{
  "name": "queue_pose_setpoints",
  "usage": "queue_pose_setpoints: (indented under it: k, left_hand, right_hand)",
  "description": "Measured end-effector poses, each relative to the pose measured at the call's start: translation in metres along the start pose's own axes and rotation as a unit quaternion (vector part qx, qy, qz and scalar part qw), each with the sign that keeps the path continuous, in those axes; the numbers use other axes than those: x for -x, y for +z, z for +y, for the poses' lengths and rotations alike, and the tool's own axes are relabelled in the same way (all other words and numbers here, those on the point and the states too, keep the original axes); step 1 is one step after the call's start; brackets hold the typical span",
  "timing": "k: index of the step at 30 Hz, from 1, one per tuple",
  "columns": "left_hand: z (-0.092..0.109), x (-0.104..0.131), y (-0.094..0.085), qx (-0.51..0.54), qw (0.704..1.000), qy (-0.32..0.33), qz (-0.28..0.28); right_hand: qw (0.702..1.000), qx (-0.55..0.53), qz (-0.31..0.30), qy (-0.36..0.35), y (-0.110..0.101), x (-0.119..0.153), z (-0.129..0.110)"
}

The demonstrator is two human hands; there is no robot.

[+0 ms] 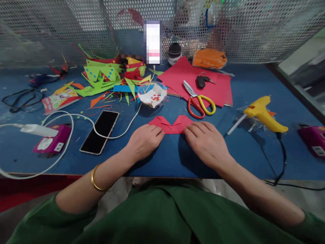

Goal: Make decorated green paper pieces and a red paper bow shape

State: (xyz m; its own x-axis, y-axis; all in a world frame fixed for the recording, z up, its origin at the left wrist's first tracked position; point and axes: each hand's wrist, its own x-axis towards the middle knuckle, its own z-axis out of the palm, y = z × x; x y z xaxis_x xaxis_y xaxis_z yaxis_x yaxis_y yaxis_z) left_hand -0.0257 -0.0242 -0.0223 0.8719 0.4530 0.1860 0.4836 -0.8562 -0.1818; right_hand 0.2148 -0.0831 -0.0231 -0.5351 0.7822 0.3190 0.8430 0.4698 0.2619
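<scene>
A folded red paper (174,126) with a V-shaped notch in its upper edge lies on the blue table in front of me. My left hand (147,139) has its fingers closed on the paper's left end. At the right end, my right hand (207,142) grips the paper with bent fingers. Just beyond the paper are scissors (194,96) with one red and one yellow handle, their blades apart. A clear bowl (152,96) with white paper and small red bits stands behind the left part of the folded paper.
Red sheets (177,76) with a key lie at the back. Green paper scraps (101,74) are heaped back left. A black phone (100,132), white cable and purple socket block (53,139) are on the left. A yellow glue gun (265,113) lies right.
</scene>
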Motion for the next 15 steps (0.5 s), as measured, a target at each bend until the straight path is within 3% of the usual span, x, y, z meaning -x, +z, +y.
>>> queue_pose_setpoints:
  k: [3, 7, 15]
  left_hand:
    - [0.000, -0.003, 0.001, -0.014, 1.000, 0.005, 0.011]
    - [-0.002, -0.007, 0.007, -0.010, 0.999, -0.004, 0.032]
    - [-0.006, -0.007, 0.013, 0.056, 0.994, -0.065, 0.066]
  right_hand:
    - [0.997, -0.016, 0.000, -0.074, 0.008, -0.019, -0.005]
    - [0.995, -0.020, 0.012, -0.092, 0.020, -0.026, -0.008]
    - [0.993, -0.108, 0.048, 0.016, 0.028, -0.021, -0.008]
